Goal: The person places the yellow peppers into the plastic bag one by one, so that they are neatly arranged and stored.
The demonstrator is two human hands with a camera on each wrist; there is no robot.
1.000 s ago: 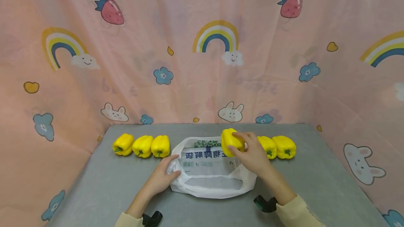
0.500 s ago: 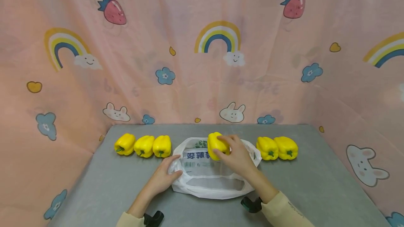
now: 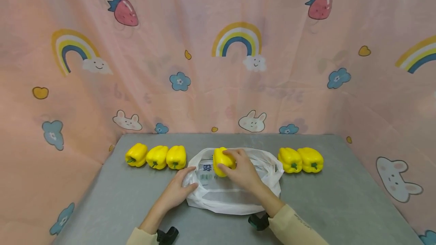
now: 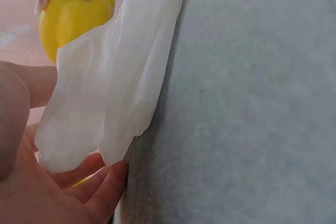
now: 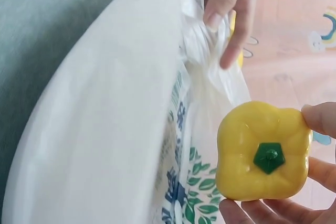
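Note:
My right hand [image 3: 244, 172] holds a yellow bell pepper [image 3: 220, 160] over the mouth of a white plastic bag [image 3: 231, 208]. Its thumb and fingers grip the sides, and the green stem [image 5: 270, 156] shows in the right wrist view. The bag lies with its mouth spread wide, green leaf print and dark blue lettering inside. At the bag's left rim, my left hand [image 3: 175, 189] holds the film, thumb and fingers apart. In the left wrist view the bag's edge [image 4: 100, 93] passes between thumb and fingers, hiding part of the pepper.
Three yellow bell peppers [image 3: 156, 158] sit in a row left of the bag. Two more peppers [image 3: 300, 160] stand to its right. The grey table [image 3: 340, 199] meets a pink printed curtain [image 3: 190, 105] at the back.
My right hand has carried the pepper leftward and slightly lower, from the bag's right rim to over its left-middle opening. The left hand keeps its place at the rim.

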